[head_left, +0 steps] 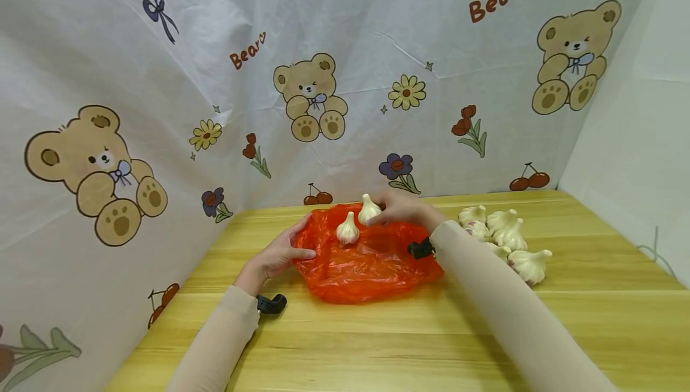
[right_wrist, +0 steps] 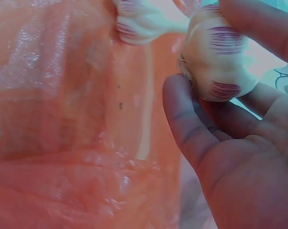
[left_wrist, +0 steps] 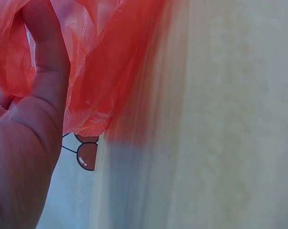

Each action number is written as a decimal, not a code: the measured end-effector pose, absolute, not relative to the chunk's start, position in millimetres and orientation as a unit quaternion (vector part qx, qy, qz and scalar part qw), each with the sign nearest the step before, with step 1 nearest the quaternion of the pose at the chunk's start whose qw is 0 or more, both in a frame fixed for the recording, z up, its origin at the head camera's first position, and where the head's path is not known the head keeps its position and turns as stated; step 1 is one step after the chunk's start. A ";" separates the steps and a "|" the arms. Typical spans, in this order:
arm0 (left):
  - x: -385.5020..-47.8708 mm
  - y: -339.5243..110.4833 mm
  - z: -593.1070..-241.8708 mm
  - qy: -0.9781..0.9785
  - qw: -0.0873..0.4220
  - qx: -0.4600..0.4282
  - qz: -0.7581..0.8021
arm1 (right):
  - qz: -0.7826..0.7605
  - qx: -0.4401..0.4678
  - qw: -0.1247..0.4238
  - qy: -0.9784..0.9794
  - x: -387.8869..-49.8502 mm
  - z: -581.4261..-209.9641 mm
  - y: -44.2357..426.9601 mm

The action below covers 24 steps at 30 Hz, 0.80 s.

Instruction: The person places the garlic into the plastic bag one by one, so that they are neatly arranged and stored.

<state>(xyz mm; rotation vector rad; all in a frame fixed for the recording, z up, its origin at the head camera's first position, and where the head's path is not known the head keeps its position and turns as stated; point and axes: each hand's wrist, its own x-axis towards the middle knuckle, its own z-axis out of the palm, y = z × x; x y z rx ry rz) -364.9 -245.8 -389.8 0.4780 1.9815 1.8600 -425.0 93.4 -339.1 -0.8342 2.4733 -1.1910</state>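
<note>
A red plastic bag [head_left: 356, 275] lies spread on the table, its mouth facing up. My left hand [head_left: 280, 253] grips its left edge; in the left wrist view the thumb [left_wrist: 50, 62] presses against the red film, and the other fingers are mostly hidden. One garlic bulb [head_left: 347, 231] rests in the bag near its back left. Above the bag's back edge, my right hand [head_left: 401, 207] holds a second garlic bulb [head_left: 369, 210]. Close up in the right wrist view, that bulb [right_wrist: 220, 57] with purple streaks sits between thumb and fingers.
Several garlic bulbs [head_left: 509, 230] lie in a group on the wooden table [head_left: 345, 350], right of the bag and beyond my right forearm. A bear-printed cloth [head_left: 356, 158] hangs along the table's back and left side. A white wall [head_left: 641, 158] stands at the right.
</note>
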 end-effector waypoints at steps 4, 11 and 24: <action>-365.8 -245.9 -390.3 0.706 0.191 0.169 0.661 | -0.420 -0.282 0.169 0.846 -426.5 -346.7 89.2; -365.8 -246.4 -389.9 0.702 0.191 0.167 0.665 | -0.414 -0.263 0.189 0.851 -427.4 -355.4 86.4; -366.2 -245.3 -389.8 0.708 0.192 0.164 0.660 | -0.398 -0.222 0.174 0.873 -426.4 -366.1 89.6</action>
